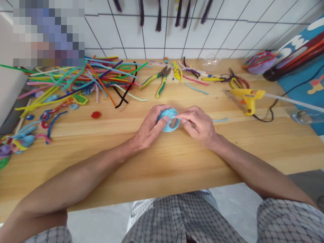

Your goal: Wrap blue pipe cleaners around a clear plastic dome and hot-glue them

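Note:
A round, light-blue coil of wound pipe cleaner [167,127] is held just above the table's middle, a round opening showing on its side toward me. My left hand [152,126] is closed around its left side, the thumb lying across the front by the opening. At the opening's right edge, my right hand [198,125] pinches the coil's rim with index finger and thumb, its other fingers curled in. What exactly lies between those fingertips is too small to see. A short light-blue pipe cleaner piece [220,119] lies right of my right hand.
Loose coloured pipe cleaners [101,79] are heaped at the back left. Behind my hands lie pliers [162,81]. A yellow glue gun [249,98], its cord, and scissors [238,81] are at the right. A red cap [96,115] sits left; a clear ball [212,61] stands by the tiled wall.

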Tool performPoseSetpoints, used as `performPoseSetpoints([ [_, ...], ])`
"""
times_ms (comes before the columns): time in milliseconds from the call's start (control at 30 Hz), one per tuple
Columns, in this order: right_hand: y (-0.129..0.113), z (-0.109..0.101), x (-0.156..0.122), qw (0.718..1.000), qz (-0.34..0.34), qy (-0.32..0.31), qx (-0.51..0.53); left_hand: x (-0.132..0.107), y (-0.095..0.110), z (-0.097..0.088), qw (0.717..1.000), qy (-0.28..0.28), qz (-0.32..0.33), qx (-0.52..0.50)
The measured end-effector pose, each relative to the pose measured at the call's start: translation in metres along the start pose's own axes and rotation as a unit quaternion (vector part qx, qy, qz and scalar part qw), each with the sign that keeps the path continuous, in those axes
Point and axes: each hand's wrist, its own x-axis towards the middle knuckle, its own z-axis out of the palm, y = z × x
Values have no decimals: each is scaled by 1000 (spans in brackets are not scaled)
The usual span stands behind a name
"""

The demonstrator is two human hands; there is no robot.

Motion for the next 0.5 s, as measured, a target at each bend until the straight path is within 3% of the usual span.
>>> performPoseSetpoints([
  [500, 1, 1, -3, 1000, 12, -17, -6, 1, -1, 2, 1000, 6, 5, 3],
])
